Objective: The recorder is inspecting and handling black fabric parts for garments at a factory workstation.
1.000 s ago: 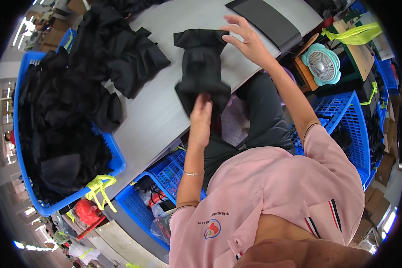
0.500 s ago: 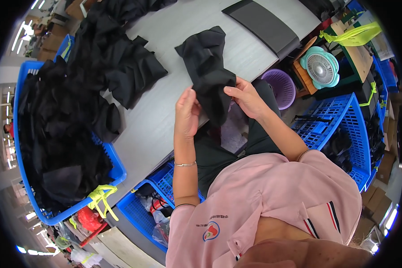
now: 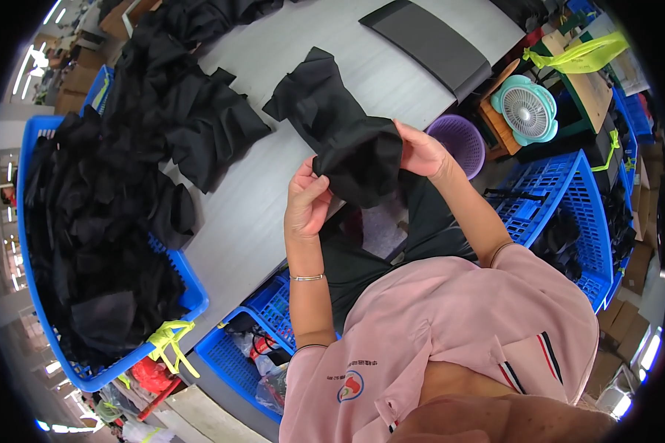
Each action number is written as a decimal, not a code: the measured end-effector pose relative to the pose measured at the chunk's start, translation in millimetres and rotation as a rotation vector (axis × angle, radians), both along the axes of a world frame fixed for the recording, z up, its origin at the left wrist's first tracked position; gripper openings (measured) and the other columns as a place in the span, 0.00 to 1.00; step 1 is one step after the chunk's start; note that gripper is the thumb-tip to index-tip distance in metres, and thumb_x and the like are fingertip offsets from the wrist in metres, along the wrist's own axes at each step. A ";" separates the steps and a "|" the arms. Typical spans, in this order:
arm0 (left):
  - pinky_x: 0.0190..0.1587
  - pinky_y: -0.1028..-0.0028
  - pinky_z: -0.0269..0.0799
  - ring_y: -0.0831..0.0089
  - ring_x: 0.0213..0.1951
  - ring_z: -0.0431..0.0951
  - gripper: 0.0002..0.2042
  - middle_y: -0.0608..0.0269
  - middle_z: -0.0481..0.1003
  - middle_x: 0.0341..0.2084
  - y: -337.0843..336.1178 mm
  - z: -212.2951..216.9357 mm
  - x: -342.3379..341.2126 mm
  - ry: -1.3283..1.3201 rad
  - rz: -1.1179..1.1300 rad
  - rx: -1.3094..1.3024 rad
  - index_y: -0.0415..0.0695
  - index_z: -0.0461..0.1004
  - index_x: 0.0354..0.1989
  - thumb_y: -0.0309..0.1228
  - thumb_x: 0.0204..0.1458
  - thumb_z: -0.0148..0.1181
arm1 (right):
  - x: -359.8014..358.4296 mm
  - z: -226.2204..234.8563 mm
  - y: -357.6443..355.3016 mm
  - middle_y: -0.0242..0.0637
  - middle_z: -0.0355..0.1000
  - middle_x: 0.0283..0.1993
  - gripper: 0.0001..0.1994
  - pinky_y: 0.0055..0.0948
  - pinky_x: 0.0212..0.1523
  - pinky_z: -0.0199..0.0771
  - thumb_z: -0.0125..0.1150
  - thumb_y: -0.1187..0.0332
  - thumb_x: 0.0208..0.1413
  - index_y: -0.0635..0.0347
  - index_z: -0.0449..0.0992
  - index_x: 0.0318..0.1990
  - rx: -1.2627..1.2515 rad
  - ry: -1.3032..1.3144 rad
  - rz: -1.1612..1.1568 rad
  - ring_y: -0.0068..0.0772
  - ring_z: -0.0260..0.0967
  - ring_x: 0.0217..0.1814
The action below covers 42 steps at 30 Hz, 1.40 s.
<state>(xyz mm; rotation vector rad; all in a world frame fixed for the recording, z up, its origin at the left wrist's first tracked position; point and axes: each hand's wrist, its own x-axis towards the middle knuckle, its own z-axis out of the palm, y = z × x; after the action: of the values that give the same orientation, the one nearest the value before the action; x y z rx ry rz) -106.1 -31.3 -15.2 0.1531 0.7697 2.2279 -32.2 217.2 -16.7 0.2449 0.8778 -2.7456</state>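
A piece of black fabric (image 3: 358, 159) is stretched between my two hands at the near edge of the grey table (image 3: 236, 214). Its far end lies folded on the tabletop. My left hand (image 3: 308, 198) pinches the cloth's left edge between thumb and fingers. On the opposite side, my right hand (image 3: 423, 151) grips the upper right edge, its fingers partly behind the cloth. Between the hands the fabric spreads into a wide, rounded opening. Further left, more black fabric pieces (image 3: 218, 125) lie heaped on the table.
At the left stands a blue plastic basket (image 3: 199, 284) full of black cloth. A dark curved panel (image 3: 428, 44) lies on the table's far right. Beyond my right arm are a purple bin (image 3: 458, 144), a teal fan (image 3: 526, 111) and another blue basket (image 3: 591, 214).
My hands have moved apart, and the near end of the black fabric has spread wider between them. Its far end has shifted left on the table.
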 end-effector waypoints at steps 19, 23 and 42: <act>0.41 0.80 0.70 0.81 0.34 0.73 0.09 0.67 0.73 0.32 34.8 17.0 7.0 0.518 0.711 -0.638 0.38 0.75 0.38 0.12 0.50 0.60 | -8.4 25.4 -16.3 0.20 0.66 0.20 0.08 0.19 0.26 0.62 0.64 0.76 0.53 0.55 0.71 0.36 0.883 0.176 -0.211 0.14 0.66 0.22; 0.35 0.82 0.69 0.80 0.32 0.71 0.13 0.66 0.71 0.35 44.1 18.4 3.7 0.949 0.937 -0.912 0.39 0.76 0.41 0.11 0.49 0.57 | -13.2 15.5 -21.7 0.36 0.68 0.19 0.12 0.31 0.18 0.65 0.63 0.77 0.49 0.56 0.71 0.42 1.841 0.319 -0.969 0.32 0.67 0.16; 0.45 0.69 0.71 0.67 0.45 0.73 0.15 0.63 0.70 0.45 9.3 178.8 124.1 1.106 0.921 0.189 0.44 0.73 0.48 0.24 0.51 0.64 | -10.2 13.5 118.0 0.41 0.70 0.52 0.25 0.40 0.52 0.71 0.69 0.58 0.51 0.58 0.74 0.55 2.344 0.200 -0.879 0.44 0.69 0.53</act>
<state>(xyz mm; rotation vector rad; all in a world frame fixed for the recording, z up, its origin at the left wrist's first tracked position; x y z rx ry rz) 18.0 -22.1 163.7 1.4654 1.3738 3.0211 -42.4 335.2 -3.2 0.6940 3.8306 -0.3048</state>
